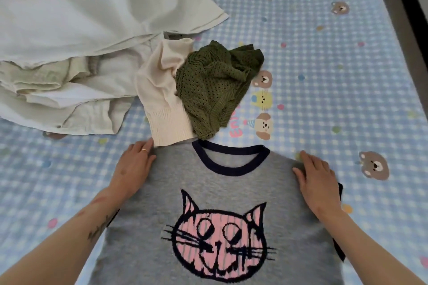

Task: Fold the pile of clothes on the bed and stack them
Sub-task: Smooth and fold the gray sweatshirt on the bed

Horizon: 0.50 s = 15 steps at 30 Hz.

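Right now, from your head camera, the grey top [231, 183] with the pink cat face [220, 240] lies flat, front up, on the bed [335, 65] directly below you, its navy neckband [231, 157] pointing away from you. Your left hand [135, 164] rests palm down on the top's left shoulder, fingers straight and close together, a ring on one finger; its fingertips lie just beside the ribbed cuff of the cream knit [164, 99]. Your right hand [317, 178] lies flat on the right shoulder, fingers straight and slightly spread, with its fingertips at the edge of the fabric. Neither hand pinches anything. Beyond the neckband sits the unfolded heap: the cream knit touches the top's collar edge, a crumpled olive open-knit garment [215, 88] lies against it on the right, and a loose pile of white and pale clothes [69, 30] spreads across the far left of the bed. The sheet is blue check with cartoon animals.
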Each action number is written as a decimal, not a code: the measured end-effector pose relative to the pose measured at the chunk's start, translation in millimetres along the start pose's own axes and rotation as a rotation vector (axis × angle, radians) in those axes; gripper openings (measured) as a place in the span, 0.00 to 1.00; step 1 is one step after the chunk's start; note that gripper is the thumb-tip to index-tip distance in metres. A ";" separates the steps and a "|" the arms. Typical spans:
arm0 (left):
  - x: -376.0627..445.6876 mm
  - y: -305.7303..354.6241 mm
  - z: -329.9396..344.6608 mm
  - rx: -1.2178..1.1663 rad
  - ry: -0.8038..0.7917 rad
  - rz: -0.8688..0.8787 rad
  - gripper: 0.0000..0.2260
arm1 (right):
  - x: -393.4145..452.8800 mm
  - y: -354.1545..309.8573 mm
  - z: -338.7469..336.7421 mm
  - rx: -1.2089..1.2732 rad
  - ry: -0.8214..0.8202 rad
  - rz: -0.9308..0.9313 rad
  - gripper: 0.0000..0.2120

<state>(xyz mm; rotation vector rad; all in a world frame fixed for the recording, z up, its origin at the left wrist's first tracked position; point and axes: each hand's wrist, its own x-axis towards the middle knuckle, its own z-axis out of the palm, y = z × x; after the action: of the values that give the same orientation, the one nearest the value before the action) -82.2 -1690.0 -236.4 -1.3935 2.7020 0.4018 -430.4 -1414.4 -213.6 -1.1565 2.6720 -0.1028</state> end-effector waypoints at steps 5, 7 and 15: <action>-3.4 2.0 -18.6 -0.152 -0.017 -0.005 0.08 | -11.1 7.7 -19.6 0.118 0.047 -0.158 0.04; -20.1 -1.4 -29.7 -0.357 0.024 -0.026 0.04 | -26.4 8.2 -31.0 0.189 0.080 -0.237 0.02; -147.7 -25.5 -59.9 -0.302 0.034 0.201 0.09 | -142.6 20.1 -73.1 0.206 0.046 -0.429 0.23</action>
<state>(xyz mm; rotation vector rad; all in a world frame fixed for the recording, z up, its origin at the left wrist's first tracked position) 28.0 -1603.3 -156.4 -1.1965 2.9147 0.8399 -367.4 -1298.8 -120.0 -1.6465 2.3354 -0.4680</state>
